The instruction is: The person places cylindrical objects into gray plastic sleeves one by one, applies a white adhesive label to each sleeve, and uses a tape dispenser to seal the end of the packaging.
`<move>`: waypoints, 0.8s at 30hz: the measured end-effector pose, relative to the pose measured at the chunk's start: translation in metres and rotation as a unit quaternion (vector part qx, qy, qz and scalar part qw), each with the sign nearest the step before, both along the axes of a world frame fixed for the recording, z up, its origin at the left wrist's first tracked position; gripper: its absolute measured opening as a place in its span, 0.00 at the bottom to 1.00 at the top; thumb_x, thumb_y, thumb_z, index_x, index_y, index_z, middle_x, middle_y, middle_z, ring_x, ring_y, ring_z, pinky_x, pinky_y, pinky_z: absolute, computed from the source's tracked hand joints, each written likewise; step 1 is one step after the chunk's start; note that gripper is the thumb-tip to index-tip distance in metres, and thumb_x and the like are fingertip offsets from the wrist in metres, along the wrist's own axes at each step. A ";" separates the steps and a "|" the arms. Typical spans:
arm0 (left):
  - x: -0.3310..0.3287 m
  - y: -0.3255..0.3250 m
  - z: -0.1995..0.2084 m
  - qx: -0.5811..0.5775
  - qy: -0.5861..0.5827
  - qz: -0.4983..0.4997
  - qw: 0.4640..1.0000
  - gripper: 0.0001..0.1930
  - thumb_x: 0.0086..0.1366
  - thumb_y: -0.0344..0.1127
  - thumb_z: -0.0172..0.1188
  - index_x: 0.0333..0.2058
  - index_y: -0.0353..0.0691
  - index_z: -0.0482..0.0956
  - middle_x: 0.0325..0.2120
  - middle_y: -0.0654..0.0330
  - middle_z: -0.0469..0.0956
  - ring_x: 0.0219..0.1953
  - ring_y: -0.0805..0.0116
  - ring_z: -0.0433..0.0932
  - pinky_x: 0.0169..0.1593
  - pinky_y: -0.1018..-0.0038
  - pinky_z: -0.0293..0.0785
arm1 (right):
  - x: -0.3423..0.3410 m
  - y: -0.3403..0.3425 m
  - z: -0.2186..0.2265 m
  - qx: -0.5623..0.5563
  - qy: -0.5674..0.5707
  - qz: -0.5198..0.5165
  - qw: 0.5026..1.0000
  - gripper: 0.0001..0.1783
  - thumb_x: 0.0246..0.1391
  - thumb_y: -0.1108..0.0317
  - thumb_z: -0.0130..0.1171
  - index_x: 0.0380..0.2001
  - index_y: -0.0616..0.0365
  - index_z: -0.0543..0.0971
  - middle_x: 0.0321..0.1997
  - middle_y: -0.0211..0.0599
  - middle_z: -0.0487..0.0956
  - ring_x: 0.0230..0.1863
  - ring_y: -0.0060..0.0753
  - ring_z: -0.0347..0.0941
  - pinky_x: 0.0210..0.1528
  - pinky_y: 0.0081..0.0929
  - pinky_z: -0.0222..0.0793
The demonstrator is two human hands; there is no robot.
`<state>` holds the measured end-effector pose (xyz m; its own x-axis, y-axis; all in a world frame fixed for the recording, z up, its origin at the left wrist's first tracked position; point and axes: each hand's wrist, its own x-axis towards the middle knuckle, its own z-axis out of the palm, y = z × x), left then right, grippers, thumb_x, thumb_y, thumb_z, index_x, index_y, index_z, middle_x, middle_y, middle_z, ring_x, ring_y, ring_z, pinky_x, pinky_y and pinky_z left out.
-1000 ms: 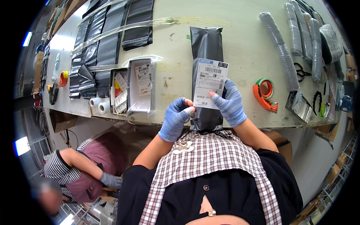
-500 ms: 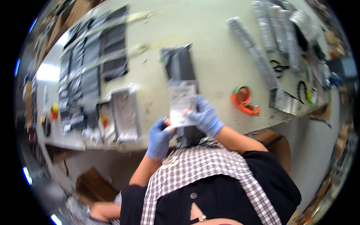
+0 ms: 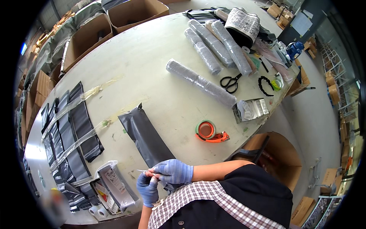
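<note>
Both my hands wear blue knit gloves with bare fingertips. My left hand and my right hand meet at the front edge of the table, closed in a pinch on a white paper label. Only a thin edge of the label shows beside the fingertips. Under and beyond my hands lies a long dark grey plastic mailing bag, its near end covered by my right hand. To its right is an orange tape dispenser with a roll in it.
Several taped dark bags lie at left, behind an open box holding labels. Wrapped grey rolls, black scissors and a small tray are at right. Cardboard boxes line the far edge; another box stands below the right edge.
My view has swung to the right. The label, earlier face-up over the grey bag, is now seen nearly edge-on, and my hands have come closer together.
</note>
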<state>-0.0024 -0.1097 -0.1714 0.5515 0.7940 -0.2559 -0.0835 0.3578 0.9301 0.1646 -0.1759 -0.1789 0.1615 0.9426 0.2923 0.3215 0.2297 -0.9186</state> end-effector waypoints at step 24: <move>-0.244 -0.027 -0.024 -0.074 0.551 -0.287 0.780 0.10 0.61 0.35 0.60 0.37 0.34 0.80 0.37 0.52 0.83 0.37 0.59 0.81 0.44 0.65 0.77 | 0.126 -0.009 0.023 -0.092 0.234 -0.229 0.940 0.09 0.61 0.64 0.60 0.36 0.59 0.82 0.26 0.32 0.82 0.21 0.19 0.74 0.26 0.22 0.71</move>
<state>-0.2467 -0.1370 -0.1959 0.1857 0.4130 -0.8916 0.9510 0.1528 0.2689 0.2909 -0.1846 -0.1556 0.6332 0.7705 -0.0731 -0.1018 -0.0107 -0.9947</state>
